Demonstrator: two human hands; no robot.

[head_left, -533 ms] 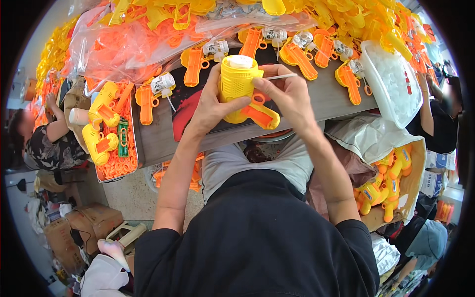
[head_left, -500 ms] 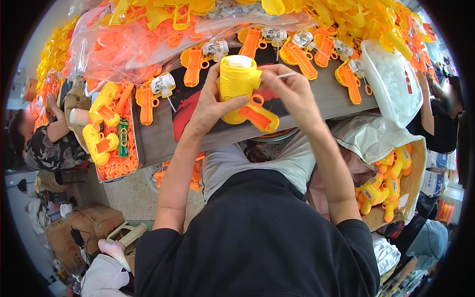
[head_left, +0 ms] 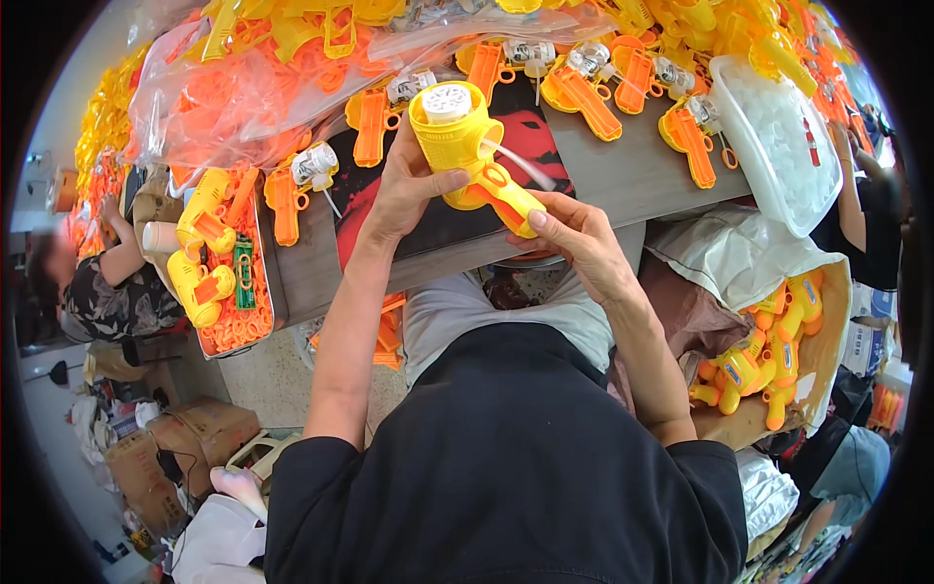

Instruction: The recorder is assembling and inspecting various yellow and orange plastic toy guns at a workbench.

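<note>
**Head view: two hands on a moulded yellow toy gun**

Left hand [head_left: 409, 190] wraps the round, ribbed barrel of the yellow plastic toy gun [head_left: 467, 156], thumb pressed across its side. Right hand [head_left: 574, 238] pinches the orange-trimmed grip between thumb and fingers. The toy is held above the grey workbench [head_left: 632, 175], over a black-and-red mat [head_left: 525, 131]; a white perforated disc caps its barrel and a thin white tube projects sideways. Flat orange half-shells [head_left: 584, 92] line the bench. Crinkled clear bags [head_left: 243, 88] hold orange parts. A cardboard box [head_left: 827, 321] at right contains finished glossy yellow guns [head_left: 769, 355].
</note>
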